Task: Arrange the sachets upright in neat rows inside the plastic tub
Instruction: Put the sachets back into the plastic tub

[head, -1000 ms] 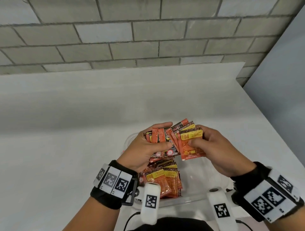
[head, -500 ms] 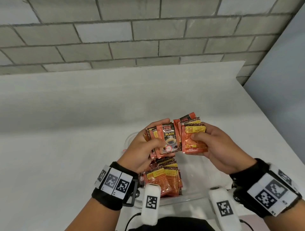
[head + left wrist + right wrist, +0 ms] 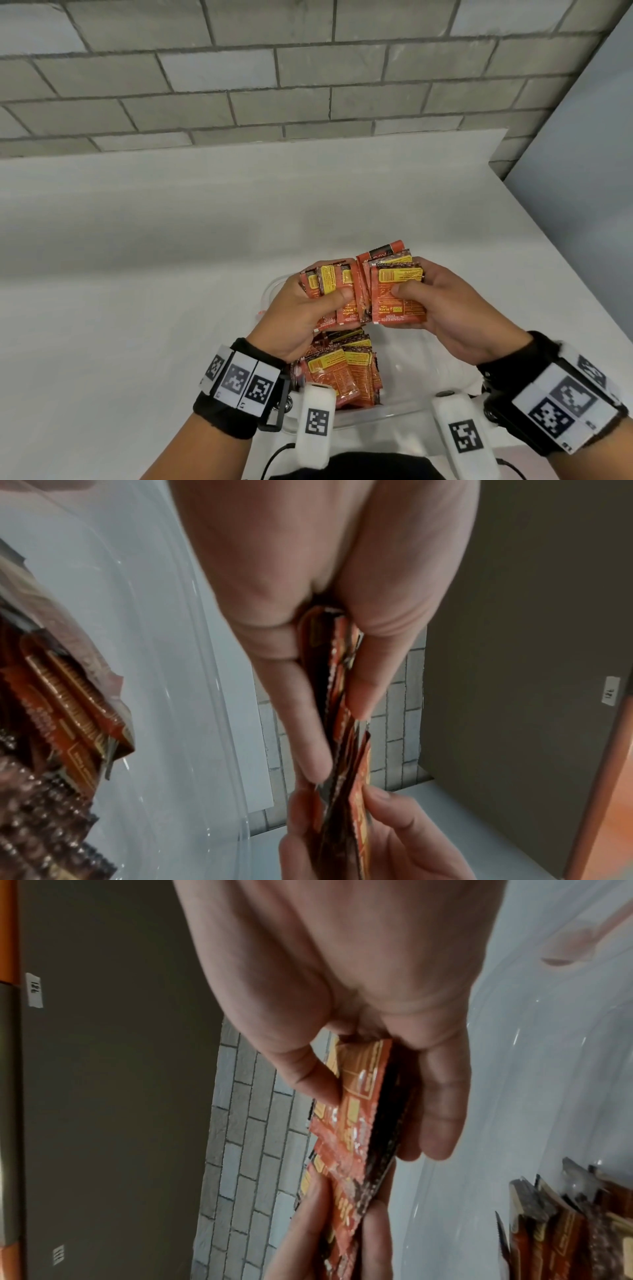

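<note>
**One row standing, a handful still to go**

Over the clear plastic tub [image 3: 407,409] you hold a fanned bunch of sachets [image 3: 363,294] in both hands. Your left hand [image 3: 301,315] grips its left part, thumb across the front; your right hand [image 3: 442,308] pinches the right part, thumb on the yellow label. Below them a first row of sachets [image 3: 339,373] already stands upright against the tub's left side. The right side of the tub looks bare, so by the look of it the job is under half done, and the bunch must still be squared up and set in.

The head view alone shows both hands, the fan and the white table [image 3: 137,291]. The left wrist view shows the bunch edge-on between fingers [image 3: 308,710] and thumb. The right wrist view shows the standing row's top edges through the tub wall.
</note>
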{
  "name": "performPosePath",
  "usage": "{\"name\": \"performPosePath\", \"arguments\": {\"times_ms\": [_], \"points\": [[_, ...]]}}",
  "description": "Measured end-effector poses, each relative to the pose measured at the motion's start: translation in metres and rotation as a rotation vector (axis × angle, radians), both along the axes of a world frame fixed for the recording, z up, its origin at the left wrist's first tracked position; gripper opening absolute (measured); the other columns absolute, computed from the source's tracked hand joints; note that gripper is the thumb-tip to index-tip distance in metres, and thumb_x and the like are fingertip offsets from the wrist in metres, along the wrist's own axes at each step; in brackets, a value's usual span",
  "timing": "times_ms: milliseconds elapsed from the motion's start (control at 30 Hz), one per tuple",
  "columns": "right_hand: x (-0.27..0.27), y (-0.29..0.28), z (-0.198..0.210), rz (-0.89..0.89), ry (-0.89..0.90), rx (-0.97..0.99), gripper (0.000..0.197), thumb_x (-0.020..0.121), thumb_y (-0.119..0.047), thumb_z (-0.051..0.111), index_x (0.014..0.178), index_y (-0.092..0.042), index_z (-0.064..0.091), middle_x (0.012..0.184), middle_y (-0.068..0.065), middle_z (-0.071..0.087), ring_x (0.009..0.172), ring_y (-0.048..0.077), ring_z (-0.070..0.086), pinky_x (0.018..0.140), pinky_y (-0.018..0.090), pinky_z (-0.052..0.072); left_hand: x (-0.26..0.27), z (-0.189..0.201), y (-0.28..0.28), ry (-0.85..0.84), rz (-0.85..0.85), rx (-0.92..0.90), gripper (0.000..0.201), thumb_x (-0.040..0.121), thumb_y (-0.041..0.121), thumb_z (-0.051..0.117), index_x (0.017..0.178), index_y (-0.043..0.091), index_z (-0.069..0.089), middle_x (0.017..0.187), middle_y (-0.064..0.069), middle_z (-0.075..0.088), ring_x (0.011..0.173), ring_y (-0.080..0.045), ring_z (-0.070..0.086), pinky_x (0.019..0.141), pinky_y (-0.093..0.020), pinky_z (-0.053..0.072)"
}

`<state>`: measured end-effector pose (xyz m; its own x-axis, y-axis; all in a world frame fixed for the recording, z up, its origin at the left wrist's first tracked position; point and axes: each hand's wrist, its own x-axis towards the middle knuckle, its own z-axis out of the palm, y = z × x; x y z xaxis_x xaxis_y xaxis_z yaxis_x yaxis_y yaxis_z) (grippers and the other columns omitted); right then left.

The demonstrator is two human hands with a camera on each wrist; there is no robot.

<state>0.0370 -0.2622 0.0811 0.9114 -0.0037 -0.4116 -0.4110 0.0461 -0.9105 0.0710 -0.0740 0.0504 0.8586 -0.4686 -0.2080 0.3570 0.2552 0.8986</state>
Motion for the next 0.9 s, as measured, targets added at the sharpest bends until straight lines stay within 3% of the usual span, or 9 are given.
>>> {"name": "performPosePath", "arguments": {"times_ms": [133, 233, 300, 433, 500, 633, 767, 900], "points": [[0.0, 0.001, -0.001, -0.008, -0.009, -0.007, 0.028, 0.092, -0.002, 0.051, 0.116, -0.015, 0.057, 0.103, 0.006, 0.072, 0.091, 0.021, 0.07, 0.073, 0.033, 0.056, 0.0, -0.001, 0.0, 0.01, 0.018, -0.011, 0.027, 0.077, 0.007, 0.063, 0.104, 0.007, 0.067, 0.102, -0.013, 0.072, 0.096, -0.026, 0.069, 0.081, -0.037, 0.057], [0.002, -0.002, 0.001, -0.029, -0.035, 0.004, 0.029, 0.093, -0.002, 0.049, 0.117, -0.016, 0.057, 0.101, 0.003, 0.073, 0.088, 0.018, 0.07, 0.073, 0.032, 0.056, 0.002, 0.002, 0.003, 0.163, 0.01, -0.093, 0.022, 0.086, -0.004, 0.052, 0.103, 0.004, 0.064, 0.102, -0.019, 0.07, 0.088, -0.031, 0.07, 0.068, -0.039, 0.06], [0.004, -0.005, 0.003, -0.042, -0.054, 0.021, 0.03, 0.093, -0.001, 0.046, 0.118, -0.014, 0.057, 0.1, 0.004, 0.073, 0.088, 0.017, 0.07, 0.075, 0.032, 0.055, 0.004, 0.002, 0.004, 0.178, 0.013, -0.073, 0.022, 0.091, -0.006, 0.046, 0.103, 0.004, 0.062, 0.102, -0.019, 0.069, 0.082, -0.032, 0.07, 0.058, -0.035, 0.06], [0.009, -0.008, 0.008, -0.017, -0.066, 0.044, 0.03, 0.094, 0.001, 0.043, 0.117, -0.008, 0.059, 0.103, 0.007, 0.072, 0.09, 0.017, 0.068, 0.078, 0.027, 0.055, 0.006, 0.001, 0.003, 0.114, -0.022, 0.019, 0.009, 0.09, 0.005, 0.056, 0.094, 0.005, 0.065, 0.096, -0.021, 0.071, 0.075, -0.03, 0.071, 0.045, -0.027, 0.055], [0.011, -0.009, 0.01, 0.002, -0.062, 0.038, 0.03, 0.093, 0.002, 0.042, 0.115, -0.008, 0.06, 0.104, 0.008, 0.072, 0.09, 0.017, 0.067, 0.08, 0.029, 0.052, 0.006, 0.001, 0.003, 0.094, -0.031, 0.045, 0.019, 0.086, 0.013, 0.061, 0.101, 0.001, 0.064, 0.099, -0.024, 0.07, 0.075, -0.031, 0.071, 0.043, -0.026, 0.053], [0.013, -0.009, 0.012, 0.034, -0.054, 0.043, 0.03, 0.092, 0.004, 0.043, 0.107, -0.013, 0.062, 0.097, 0.004, 0.073, 0.085, 0.014, 0.068, 0.077, 0.027, 0.054, 0.007, 0.001, 0.0, 0.025, -0.02, 0.095, 0.046, 0.079, 0.028, 0.065, 0.112, -0.005, 0.059, 0.087, -0.019, 0.07, 0.059, -0.021, 0.068, 0.038, -0.023, 0.047], [0.012, -0.006, 0.011, 0.031, -0.048, 0.071, 0.03, 0.092, 0.003, 0.045, 0.114, -0.012, 0.059, 0.102, 0.007, 0.072, 0.087, 0.017, 0.069, 0.073, 0.027, 0.058, 0.007, 0.003, 0.0, 0.033, 0.031, 0.024, 0.046, 0.083, 0.034, 0.065, 0.115, 0.001, 0.062, 0.091, -0.019, 0.068, 0.061, -0.021, 0.065, 0.042, -0.025, 0.049], [0.013, -0.005, 0.009, -0.009, -0.035, 0.113, 0.03, 0.093, -0.001, 0.048, 0.119, -0.012, 0.057, 0.103, 0.008, 0.072, 0.086, 0.019, 0.07, 0.07, 0.031, 0.059, 0.01, 0.004, 0.005, 0.081, 0.044, -0.028, 0.022, 0.082, 0.007, 0.065, 0.104, 0.007, 0.061, 0.091, -0.011, 0.072, 0.072, -0.021, 0.067, 0.057, -0.027, 0.055]]}}
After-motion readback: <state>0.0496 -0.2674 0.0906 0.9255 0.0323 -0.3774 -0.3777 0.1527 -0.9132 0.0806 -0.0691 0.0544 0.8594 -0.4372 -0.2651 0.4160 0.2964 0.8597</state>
